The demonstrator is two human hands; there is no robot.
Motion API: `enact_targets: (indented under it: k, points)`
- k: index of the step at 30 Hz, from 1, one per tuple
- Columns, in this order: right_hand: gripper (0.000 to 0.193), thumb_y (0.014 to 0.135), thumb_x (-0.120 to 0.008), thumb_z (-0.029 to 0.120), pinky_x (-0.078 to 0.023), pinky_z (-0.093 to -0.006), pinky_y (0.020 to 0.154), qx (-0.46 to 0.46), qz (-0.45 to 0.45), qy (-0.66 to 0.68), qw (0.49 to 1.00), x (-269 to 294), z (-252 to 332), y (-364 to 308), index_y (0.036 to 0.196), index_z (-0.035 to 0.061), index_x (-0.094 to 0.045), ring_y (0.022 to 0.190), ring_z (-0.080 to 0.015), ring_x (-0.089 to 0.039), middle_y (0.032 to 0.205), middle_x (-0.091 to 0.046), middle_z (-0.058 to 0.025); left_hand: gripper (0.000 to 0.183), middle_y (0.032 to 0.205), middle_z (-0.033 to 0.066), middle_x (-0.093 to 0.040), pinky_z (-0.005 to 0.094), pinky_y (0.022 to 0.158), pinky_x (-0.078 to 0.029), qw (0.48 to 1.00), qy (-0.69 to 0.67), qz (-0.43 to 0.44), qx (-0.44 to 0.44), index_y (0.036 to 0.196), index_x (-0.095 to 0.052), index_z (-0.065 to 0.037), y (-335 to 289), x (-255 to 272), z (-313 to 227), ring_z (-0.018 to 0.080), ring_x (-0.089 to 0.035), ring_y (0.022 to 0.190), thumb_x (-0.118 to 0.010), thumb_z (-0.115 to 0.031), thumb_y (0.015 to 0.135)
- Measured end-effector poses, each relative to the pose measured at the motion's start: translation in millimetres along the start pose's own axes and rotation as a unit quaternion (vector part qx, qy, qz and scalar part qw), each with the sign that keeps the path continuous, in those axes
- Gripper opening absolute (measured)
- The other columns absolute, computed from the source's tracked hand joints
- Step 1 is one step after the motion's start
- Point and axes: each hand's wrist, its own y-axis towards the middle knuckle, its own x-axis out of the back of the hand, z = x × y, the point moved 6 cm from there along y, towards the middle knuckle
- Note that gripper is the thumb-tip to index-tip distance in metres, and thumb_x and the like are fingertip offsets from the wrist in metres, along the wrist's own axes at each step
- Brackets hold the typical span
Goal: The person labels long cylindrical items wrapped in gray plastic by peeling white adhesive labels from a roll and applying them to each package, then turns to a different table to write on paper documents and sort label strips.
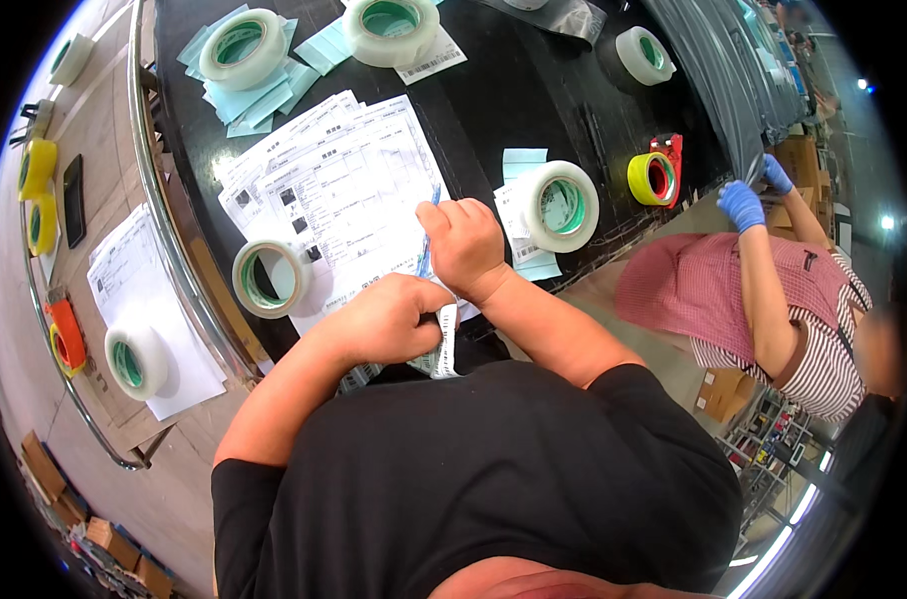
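Both my hands are closed near each other over the edge of the black table, in front of my body. Fingers curled, my left hand (385, 317) grips a white printed label strip (447, 344), which hangs down beside the knuckles. My right hand (463, 245) is a little farther out, with thumb and fingers pinched on a thin blue-and-clear strip (424, 258); its kind is not clear. Printed paper sheets (363, 190) lie in an overlapping stack just beyond my hands. A tape roll (272, 280) rests on their left corner, near my left forearm.
Clear tape rolls (560, 207) sit on light-blue slips around the black table (513, 90). Toward the right lies a red tape dispenser with yellow tape (655, 178). A metal-railed cart (139, 200) with papers and tape stands left. At right, a blue-gloved co-worker (753, 290) handles grey plastic.
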Motion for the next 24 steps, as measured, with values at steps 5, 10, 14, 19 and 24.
enact_targets:
  k: [5,10,14,19,24]
  points:
    - [0.024,0.079,-0.057,0.01,-0.047,-0.0389,0.064,0.037,0.002,0.022,0.999,5.5,8.4,4.6,0.102,0.0064,-0.063,0.07,-0.0267,-0.056,0.075,-0.054,-0.0071,0.018,0.075,0.0137,-0.066,0.0371,0.066,-0.051,1.0,-0.005,0.003,0.028,0.084,-0.069,-0.004,0.0,-9.7,2.5,0.0299,-0.064,0.069,-0.058,0.002,0.072]
    - [0.024,0.079,-0.059,0.008,-0.047,-0.0378,0.067,0.033,-0.004,-0.003,0.999,6.6,3.9,5.3,0.102,0.0039,-0.063,0.07,-0.0253,-0.055,0.075,-0.054,-0.0059,0.007,0.074,0.0183,-0.061,0.0477,0.066,-0.048,1.0,0.017,-0.019,-0.015,0.077,-0.059,0.0,-4.2,-4.5,-2.9,0.0407,-0.06,0.072,-0.057,-0.001,0.07]
    - [0.025,0.078,-0.06,0.007,-0.047,-0.0373,0.065,0.019,-0.037,-0.002,0.999,5.9,-2.7,14.0,0.103,0.0052,-0.062,0.072,-0.0255,-0.055,0.077,-0.054,-0.0056,0.007,0.073,0.0178,-0.058,0.0481,0.067,-0.048,0.998,-0.013,-0.015,-0.06,0.075,-0.057,0.0,-9.1,-1.2,-8.4,0.0406,-0.059,0.072,-0.056,0.001,0.068]
    - [0.023,0.078,-0.059,0.008,-0.047,-0.0369,0.064,0.013,-0.013,-0.031,0.999,5.4,3.1,19.1,0.1,0.0073,-0.061,0.072,-0.0248,-0.055,0.077,-0.053,-0.0049,0.022,0.079,0.0137,-0.063,0.0415,0.07,-0.051,0.995,0.031,-0.021,-0.096,0.084,-0.067,-0.002,-11.2,-1.8,-16.2,0.0345,-0.062,0.078,-0.058,0.005,0.065]
    - [0.016,0.078,-0.059,0.01,-0.047,-0.0363,0.065,0.003,0.001,-0.051,0.999,0.3,7.8,19.7,0.095,0.009,-0.06,0.073,-0.0244,-0.055,0.077,-0.054,-0.0043,0.022,0.076,0.0138,-0.058,0.0429,0.066,-0.05,0.982,0.057,-0.065,-0.166,0.08,-0.062,-0.001,-15.4,-3.0,-22.1,0.0359,-0.059,0.074,-0.059,0.006,0.06]
